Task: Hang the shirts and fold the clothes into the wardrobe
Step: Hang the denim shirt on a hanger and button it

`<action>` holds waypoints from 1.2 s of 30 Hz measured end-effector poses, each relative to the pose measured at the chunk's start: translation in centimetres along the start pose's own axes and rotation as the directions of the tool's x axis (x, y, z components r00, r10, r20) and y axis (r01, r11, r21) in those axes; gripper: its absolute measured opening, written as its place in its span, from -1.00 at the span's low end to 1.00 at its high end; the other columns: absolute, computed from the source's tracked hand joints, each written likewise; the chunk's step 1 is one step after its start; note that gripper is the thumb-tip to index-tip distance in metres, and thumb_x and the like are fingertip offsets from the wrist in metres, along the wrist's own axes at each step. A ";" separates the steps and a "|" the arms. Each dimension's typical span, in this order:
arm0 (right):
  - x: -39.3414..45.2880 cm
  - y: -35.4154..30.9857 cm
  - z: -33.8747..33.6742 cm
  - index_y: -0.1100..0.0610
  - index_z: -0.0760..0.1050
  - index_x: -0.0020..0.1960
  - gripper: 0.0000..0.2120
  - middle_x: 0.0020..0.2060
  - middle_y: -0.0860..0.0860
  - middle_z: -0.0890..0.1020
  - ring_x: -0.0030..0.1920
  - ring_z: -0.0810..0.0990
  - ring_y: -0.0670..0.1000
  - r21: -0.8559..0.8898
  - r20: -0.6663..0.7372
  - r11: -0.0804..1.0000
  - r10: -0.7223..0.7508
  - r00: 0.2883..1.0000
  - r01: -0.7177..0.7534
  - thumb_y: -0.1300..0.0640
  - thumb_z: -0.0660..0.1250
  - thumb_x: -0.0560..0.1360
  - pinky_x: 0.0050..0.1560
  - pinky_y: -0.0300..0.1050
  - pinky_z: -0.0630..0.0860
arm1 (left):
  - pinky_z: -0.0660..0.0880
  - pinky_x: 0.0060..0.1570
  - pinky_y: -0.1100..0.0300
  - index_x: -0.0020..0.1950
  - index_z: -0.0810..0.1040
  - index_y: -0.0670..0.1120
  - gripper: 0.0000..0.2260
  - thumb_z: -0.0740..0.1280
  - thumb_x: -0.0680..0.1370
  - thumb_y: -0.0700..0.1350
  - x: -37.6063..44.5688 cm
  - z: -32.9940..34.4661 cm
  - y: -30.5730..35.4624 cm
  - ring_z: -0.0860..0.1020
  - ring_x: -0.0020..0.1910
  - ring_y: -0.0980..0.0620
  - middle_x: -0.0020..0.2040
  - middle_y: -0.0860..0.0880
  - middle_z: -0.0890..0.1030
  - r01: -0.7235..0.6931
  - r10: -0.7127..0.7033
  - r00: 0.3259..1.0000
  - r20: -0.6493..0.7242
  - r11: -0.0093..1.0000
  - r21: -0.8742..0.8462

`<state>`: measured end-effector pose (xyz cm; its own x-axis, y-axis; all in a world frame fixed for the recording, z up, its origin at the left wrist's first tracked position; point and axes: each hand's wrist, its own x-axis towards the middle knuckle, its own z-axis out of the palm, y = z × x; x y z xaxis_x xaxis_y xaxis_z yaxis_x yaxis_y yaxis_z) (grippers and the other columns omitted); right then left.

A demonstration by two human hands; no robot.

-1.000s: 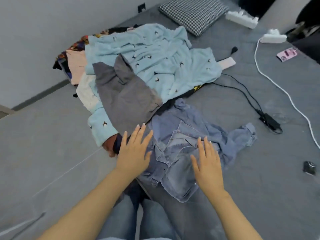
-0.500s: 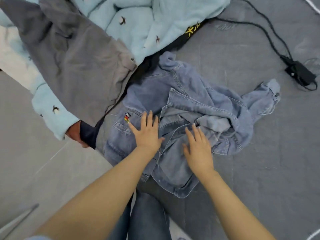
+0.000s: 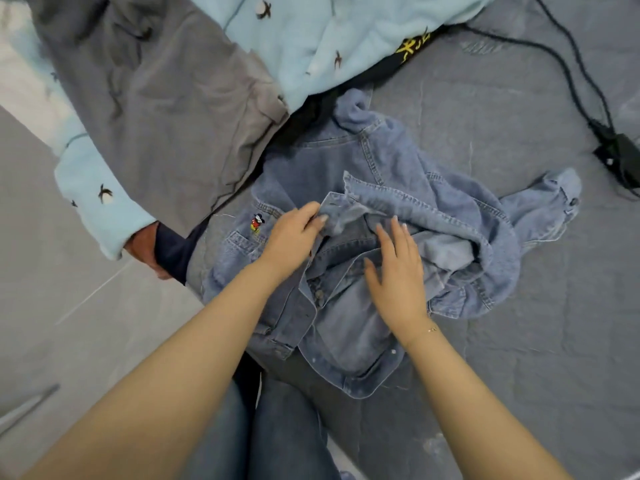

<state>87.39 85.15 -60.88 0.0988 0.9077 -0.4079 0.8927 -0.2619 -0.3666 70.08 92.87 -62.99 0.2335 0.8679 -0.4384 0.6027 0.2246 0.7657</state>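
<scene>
A crumpled blue denim jacket [image 3: 398,174] with a small cartoon patch lies on the grey bed [image 3: 519,341] in front of me. My left hand [image 3: 292,233] pinches a fold of denim near the collar between thumb and fingers. My right hand [image 3: 394,271] rests flat on the jacket's front, fingers spread. Behind the jacket a grey garment [image 3: 166,109] and a light blue fleece with bird prints [image 3: 329,39] lie in a pile.
A black cable and power adapter [image 3: 620,150] lie on the bed at the right. A dark garment with yellow print [image 3: 412,46] peeks from under the fleece. The bed's left edge meets the grey floor [image 3: 52,306]. My jeans-clad legs [image 3: 277,427] stand against the bed.
My left hand has gone from lying flat on the jacket to pinching a denim fold. My right hand slid slightly forward. The camera has tilted down and closer over the past second.
</scene>
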 end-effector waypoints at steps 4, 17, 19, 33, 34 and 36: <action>-1.9 -1.4 -2.7 0.15 0.08 0.56 -0.33 0.56 0.12 0.00 0.56 -0.04 0.14 0.028 -0.150 0.999 -0.031 0.988 0.035 0.09 0.32 0.56 0.54 0.14 0.00 | 0.40 -0.39 0.30 -0.13 0.44 -0.11 -0.76 0.11 0.69 -0.10 -3.1 -6.0 4.3 0.41 -0.44 0.16 -0.40 0.08 0.45 0.116 -0.164 0.984 -0.074 0.891 -0.438; -6.5 -10.1 -11.3 0.15 0.57 -0.08 -0.88 -0.27 0.01 0.58 -0.23 0.50 -0.09 0.589 -0.062 0.798 -0.112 0.992 0.127 0.29 0.28 0.57 -0.22 -0.33 0.39 | 0.40 -0.44 0.25 0.21 0.52 -0.28 -0.50 0.25 0.54 0.13 -17.0 -19.7 14.7 0.53 -0.41 -0.03 -0.23 -0.20 0.57 0.164 -0.172 0.983 0.063 0.668 -0.726; -8.7 -11.4 -13.3 0.05 0.56 -0.12 -0.82 -0.29 -0.05 0.57 -0.29 0.47 -0.24 0.666 -0.013 0.736 -0.152 0.988 0.122 0.27 0.28 0.58 -0.25 -0.40 0.39 | 0.48 -0.32 0.24 0.16 0.52 -0.16 -0.55 0.40 0.41 0.10 -20.4 -21.6 13.3 0.60 -0.23 -0.01 -0.09 -0.11 0.63 0.162 -0.161 0.985 0.061 0.742 -0.651; -25.8 -27.5 -18.4 0.14 0.61 0.09 -0.72 -0.03 0.11 0.66 -0.05 0.59 0.03 0.738 0.434 0.659 -0.629 0.644 0.147 0.12 0.43 0.39 -0.05 -0.15 0.50 | 0.59 -0.25 0.23 -0.04 0.68 -0.18 -0.70 0.38 0.42 0.02 -49.1 -27.3 5.4 0.69 -0.15 -0.06 -0.07 -0.20 0.70 0.024 -0.229 0.959 -0.170 0.658 -0.753; -27.4 -29.2 -18.1 0.15 0.60 0.12 -0.67 0.00 0.11 0.66 -0.03 0.59 0.03 0.730 0.458 0.663 -0.657 0.598 0.169 0.08 0.47 0.38 -0.01 -0.13 0.51 | 0.59 -0.27 0.22 -0.06 0.68 -0.18 -0.71 0.37 0.42 0.03 -51.8 -27.7 4.9 0.69 -0.16 -0.07 -0.08 -0.21 0.70 -0.015 -0.241 0.946 -0.218 0.638 -0.770; -30.8 -32.7 -17.4 0.19 0.56 0.17 -0.57 0.05 0.15 0.64 0.03 0.58 0.05 0.729 0.482 0.651 -0.709 0.515 0.213 0.02 0.50 0.39 0.07 -0.09 0.50 | 0.58 -0.29 0.23 -0.12 0.69 -0.14 -0.72 0.36 0.42 0.06 -57.5 -28.4 3.6 0.69 -0.18 -0.07 -0.11 -0.20 0.70 -0.102 -0.270 0.902 -0.336 0.624 -0.775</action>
<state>62.79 71.42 -21.78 -0.7936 0.4952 -0.3536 0.2815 -0.2165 -0.9348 37.17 56.40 -21.66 -0.2086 0.8714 -0.4441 -0.2389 0.3949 0.8871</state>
